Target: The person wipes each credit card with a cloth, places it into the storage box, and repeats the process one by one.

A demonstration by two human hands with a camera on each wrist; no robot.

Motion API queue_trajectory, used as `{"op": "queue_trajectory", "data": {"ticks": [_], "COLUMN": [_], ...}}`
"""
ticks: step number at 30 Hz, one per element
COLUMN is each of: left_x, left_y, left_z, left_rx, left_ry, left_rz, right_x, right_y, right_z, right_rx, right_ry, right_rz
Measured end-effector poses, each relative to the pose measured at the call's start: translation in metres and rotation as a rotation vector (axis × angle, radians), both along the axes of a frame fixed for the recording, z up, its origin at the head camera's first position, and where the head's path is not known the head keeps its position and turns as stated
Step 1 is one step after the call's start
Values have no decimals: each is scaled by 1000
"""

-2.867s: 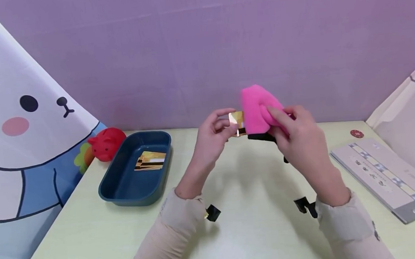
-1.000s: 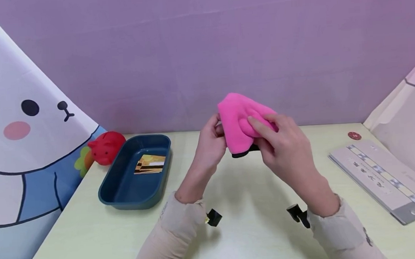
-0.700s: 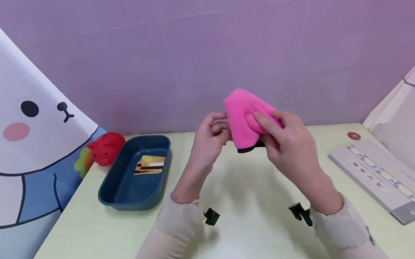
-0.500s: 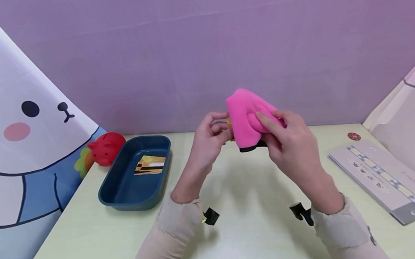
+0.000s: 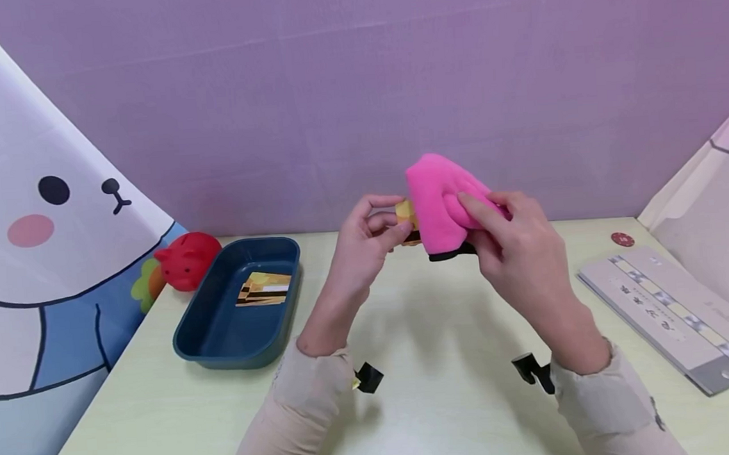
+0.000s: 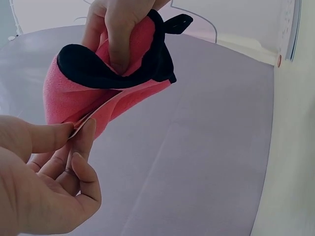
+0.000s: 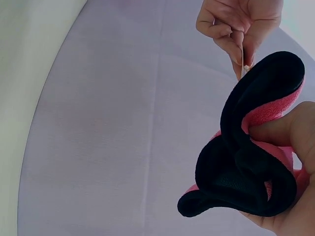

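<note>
My left hand (image 5: 362,248) pinches a gold card with a dark stripe (image 5: 406,218), apparently a bank card, between thumb and fingers. Its far part disappears behind a bunched pink cloth with black edging (image 5: 436,206). That cloth is gripped by my right hand (image 5: 524,249), thumb and fingers pressed into its folds. In the left wrist view only the card's thin edge (image 6: 84,123) shows, lying against the pink side. The right wrist view has the black rim (image 7: 234,115) in front, a black loop at its end, and the left fingers beyond. Both hands hang above the table.
A dark blue tray (image 5: 236,336) on the left contains several gold cards (image 5: 264,288). Behind it sits a red piggy bank (image 5: 187,260). On the right lie a grey-white flat folder (image 5: 671,320) and a red chip (image 5: 622,239). A purple curtain (image 5: 332,104) hangs behind the table.
The cloth first slid left over the card until it covered it, and has since moved back right and slightly up. The card's left part shows again in my left hand.
</note>
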State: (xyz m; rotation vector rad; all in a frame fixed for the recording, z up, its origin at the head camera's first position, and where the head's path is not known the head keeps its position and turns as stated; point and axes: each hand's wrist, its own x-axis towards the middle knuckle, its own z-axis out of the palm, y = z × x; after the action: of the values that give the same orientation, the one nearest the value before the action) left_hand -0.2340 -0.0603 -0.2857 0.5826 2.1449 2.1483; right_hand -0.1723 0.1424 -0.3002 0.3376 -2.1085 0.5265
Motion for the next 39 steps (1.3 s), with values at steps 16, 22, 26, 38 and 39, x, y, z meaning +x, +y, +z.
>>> {"op": "queue_trajectory", "data": {"ticks": [16, 22, 26, 38, 39], "left_x": [-1, -3, -3, -7, -11], "left_y": [-11, -13, -15, -61, -71], "left_z": [6, 5, 7, 25, 27], "left_rx": [-26, -25, -19, -15, -47], "left_ry": [-14, -6, -4, -13, -19], "left_rz": [26, 14, 1, 29, 53], "right_x": [-3, -4, -4, -3, -3], "right_y": [11, 15, 19, 38, 39], "right_z": [3, 3, 5, 9, 9], "right_rx": [-34, -57, -67, -136, -144], "right_ry": [-43, -57, -62, -32, -29], "right_rz": [-31, -49, -63, -100, -101]}}
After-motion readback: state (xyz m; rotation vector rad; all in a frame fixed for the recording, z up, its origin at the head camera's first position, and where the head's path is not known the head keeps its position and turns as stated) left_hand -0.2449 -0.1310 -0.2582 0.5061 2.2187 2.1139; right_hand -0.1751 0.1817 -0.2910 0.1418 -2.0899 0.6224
